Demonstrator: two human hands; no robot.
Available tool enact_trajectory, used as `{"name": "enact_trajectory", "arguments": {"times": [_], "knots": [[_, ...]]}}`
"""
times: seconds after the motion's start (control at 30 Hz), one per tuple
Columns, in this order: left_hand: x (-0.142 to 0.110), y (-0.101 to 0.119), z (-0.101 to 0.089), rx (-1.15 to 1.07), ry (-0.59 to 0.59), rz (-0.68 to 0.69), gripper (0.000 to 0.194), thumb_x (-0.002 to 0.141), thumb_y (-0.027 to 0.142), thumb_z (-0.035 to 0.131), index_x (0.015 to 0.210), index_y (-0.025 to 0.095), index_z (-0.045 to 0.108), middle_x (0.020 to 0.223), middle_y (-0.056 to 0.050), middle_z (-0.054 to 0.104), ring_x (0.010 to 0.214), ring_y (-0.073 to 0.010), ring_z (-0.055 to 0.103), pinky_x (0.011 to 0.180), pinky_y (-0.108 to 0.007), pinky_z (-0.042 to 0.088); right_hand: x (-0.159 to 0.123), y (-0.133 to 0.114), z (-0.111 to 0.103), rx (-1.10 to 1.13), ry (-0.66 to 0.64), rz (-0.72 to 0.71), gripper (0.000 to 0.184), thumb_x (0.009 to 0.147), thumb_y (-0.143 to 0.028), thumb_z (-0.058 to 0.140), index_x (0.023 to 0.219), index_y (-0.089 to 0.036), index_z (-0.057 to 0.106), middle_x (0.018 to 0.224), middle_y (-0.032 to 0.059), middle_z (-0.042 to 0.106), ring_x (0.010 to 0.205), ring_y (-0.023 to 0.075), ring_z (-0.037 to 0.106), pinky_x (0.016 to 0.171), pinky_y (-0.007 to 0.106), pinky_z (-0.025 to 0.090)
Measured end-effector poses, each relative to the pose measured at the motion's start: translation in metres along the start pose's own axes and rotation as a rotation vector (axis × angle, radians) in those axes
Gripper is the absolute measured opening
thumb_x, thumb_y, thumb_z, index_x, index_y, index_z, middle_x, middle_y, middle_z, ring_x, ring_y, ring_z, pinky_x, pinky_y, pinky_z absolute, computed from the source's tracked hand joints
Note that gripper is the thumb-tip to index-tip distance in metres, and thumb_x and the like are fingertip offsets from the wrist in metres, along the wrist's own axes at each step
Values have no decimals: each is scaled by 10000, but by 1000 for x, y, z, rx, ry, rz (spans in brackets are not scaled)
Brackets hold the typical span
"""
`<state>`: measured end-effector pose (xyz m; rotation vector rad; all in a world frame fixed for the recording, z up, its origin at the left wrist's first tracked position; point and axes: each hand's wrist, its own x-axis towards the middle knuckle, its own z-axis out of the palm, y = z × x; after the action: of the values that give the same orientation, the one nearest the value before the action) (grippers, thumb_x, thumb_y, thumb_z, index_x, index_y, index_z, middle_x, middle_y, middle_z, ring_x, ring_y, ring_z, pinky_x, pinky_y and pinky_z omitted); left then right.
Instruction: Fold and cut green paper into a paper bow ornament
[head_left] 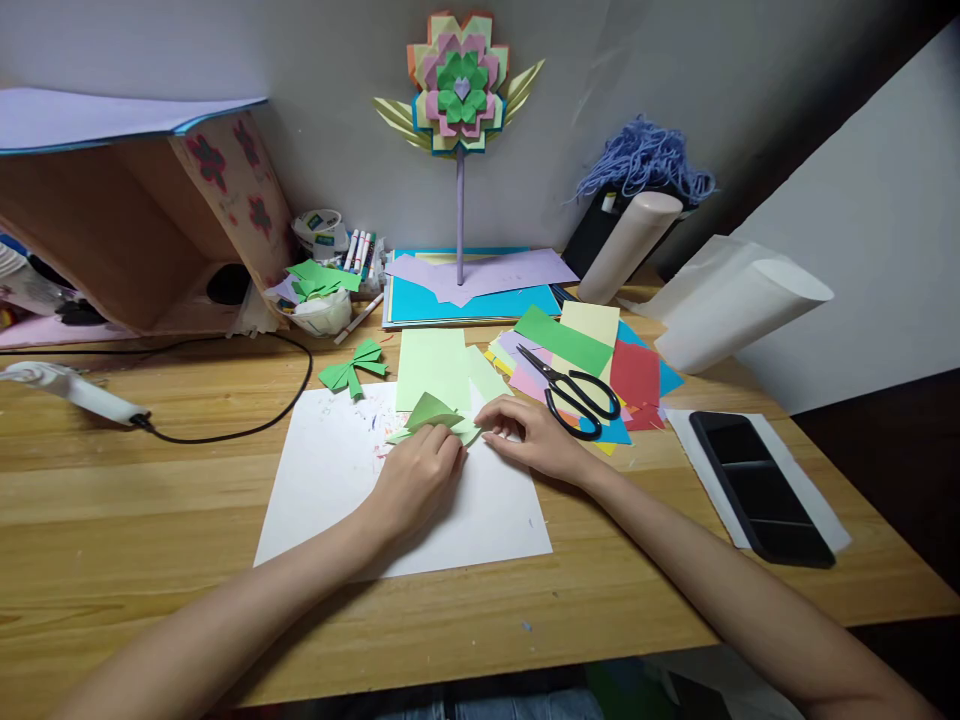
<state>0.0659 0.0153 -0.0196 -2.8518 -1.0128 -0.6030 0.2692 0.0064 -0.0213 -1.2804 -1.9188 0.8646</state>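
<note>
A folded piece of light green paper [433,410] lies over the white sheet, between my hands. My left hand [421,468] is closed on it, fingers bent down on its near side. At the paper's right tip, my right hand [536,440] pinches the edge between thumb and fingers. Flat light green sheets [431,362] lie just beyond. A green folded paper bow [355,369] sits to the left. Right of my right hand, black-handled scissors [574,392] rest on scraps of coloured paper [636,375].
The white sheet [322,510] covers the table's middle. A paper flower [461,88] stands at the back. On the left are a cardboard box [150,230], a glue gun [75,392] with a looping cord, and a bowl of green scraps [324,312]. A phone [761,485] lies right.
</note>
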Motion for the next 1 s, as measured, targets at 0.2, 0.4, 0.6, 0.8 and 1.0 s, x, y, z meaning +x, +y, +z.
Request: {"name": "enact_trajectory", "arguments": {"times": [0.2,0.4,0.6,0.8,1.0], "knots": [[0,-2,1,-87,-9,-56,218,899,207,373,769,153,539,724,-54,588,651,-159,526,566,-282,420,1,-2,7,-50,43,-87,66,805,-171,563,813,-193,625,889,43,595,688,119,549,625,264,478],[-1,-3,3,-203,5,-112,191,891,268,418,821,144,545,773,-68,603,688,-164,547,589,-290,442,-1,-3,9,-35,62,-87,50,787,-164,587,817,-195,612,876,41,558,771,145,561,662,285,501],[-2,-4,5,-218,8,-110,213,896,195,379,788,134,552,784,-81,614,697,-163,548,605,-300,456,0,-1,8,-51,40,-99,76,783,-171,608,843,-207,637,906,45,560,811,153,568,687,289,500],[-3,-3,1,-227,-15,-86,208,865,323,472,774,148,541,789,-77,605,719,-174,555,587,-299,455,2,-1,9,-68,40,-104,87,801,-140,569,818,-199,630,888,33,566,745,127,564,656,266,487],[-4,-3,3,-158,-28,-53,197,881,239,420,776,139,554,770,-76,610,701,-171,545,582,-295,438,3,0,7,-76,70,-92,94,811,-136,542,835,-188,617,841,32,576,674,113,532,616,252,464]]}}
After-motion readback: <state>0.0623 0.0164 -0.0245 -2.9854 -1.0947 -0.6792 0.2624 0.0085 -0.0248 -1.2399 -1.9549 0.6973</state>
